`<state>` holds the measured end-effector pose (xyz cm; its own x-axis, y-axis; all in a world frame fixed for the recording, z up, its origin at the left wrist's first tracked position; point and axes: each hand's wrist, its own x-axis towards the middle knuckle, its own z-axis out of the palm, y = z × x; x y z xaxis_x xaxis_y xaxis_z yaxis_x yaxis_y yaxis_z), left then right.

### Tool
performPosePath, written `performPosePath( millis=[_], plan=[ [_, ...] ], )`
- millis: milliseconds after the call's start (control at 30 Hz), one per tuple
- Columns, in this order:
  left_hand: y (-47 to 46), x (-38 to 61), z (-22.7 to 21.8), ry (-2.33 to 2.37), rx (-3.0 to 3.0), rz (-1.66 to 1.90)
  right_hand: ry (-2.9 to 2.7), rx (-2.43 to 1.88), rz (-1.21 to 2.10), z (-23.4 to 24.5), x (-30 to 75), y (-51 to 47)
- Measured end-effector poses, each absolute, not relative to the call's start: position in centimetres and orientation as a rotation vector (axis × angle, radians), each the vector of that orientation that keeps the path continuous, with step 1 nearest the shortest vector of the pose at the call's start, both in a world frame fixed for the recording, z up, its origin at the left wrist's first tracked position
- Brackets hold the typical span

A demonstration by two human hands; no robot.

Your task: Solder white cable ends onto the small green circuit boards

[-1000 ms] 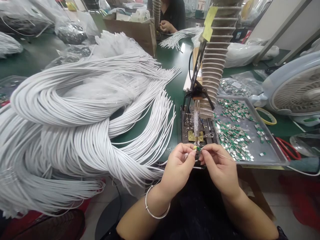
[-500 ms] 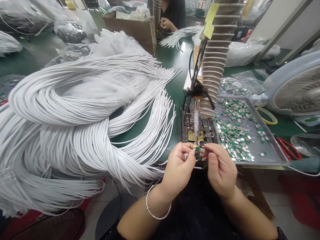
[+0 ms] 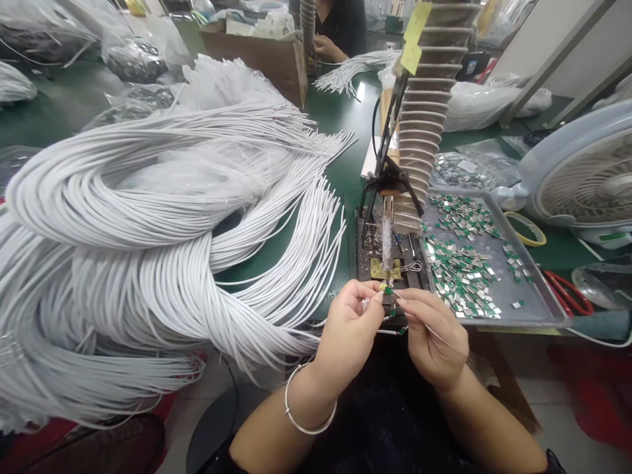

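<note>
My left hand (image 3: 351,332) is closed in a pinch, with the ends of white cables (image 3: 366,301) showing between its fingers. At its fingertips a small green circuit board (image 3: 388,290) sits right under the tip of an upright soldering iron (image 3: 388,247). What exactly joins the board to the cable is too small to tell. My right hand (image 3: 437,336) is closed on a thin solder wire (image 3: 397,295), whose front end reaches toward the board and iron tip. Just below the hands, white cable ends with green boards (image 3: 403,330) stick out.
Big bundles of white cable (image 3: 148,276) cover the left side. To the right stands a grey tray (image 3: 518,319) of small green boards with metal ends, near red-handled pliers (image 3: 567,293), a tape roll (image 3: 526,228) and a fan (image 3: 587,178). A ribbed hose (image 3: 424,118) hangs over the iron. Another person sits opposite.
My right hand's fingertips have drawn together, and the solder wire now points at the iron tip. The silver-ended piece seen by those fingertips no longer shows there. My left hand has barely moved.
</note>
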<state>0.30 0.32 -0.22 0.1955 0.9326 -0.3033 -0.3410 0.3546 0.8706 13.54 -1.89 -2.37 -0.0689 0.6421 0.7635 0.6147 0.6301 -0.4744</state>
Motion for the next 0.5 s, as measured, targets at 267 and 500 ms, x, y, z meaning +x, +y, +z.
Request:
performPosePath(
  millis=[267,500],
  plan=[
    [-0.14,-0.03,0.24,0.954,0.76,1.04,-1.731,-1.097,0.004,-2.03,13.26,-2.02],
    [-0.12,-0.04,0.15,0.989,0.802,1.044,-1.728,-1.099,0.017,-2.16,13.19,-2.18]
  ],
)
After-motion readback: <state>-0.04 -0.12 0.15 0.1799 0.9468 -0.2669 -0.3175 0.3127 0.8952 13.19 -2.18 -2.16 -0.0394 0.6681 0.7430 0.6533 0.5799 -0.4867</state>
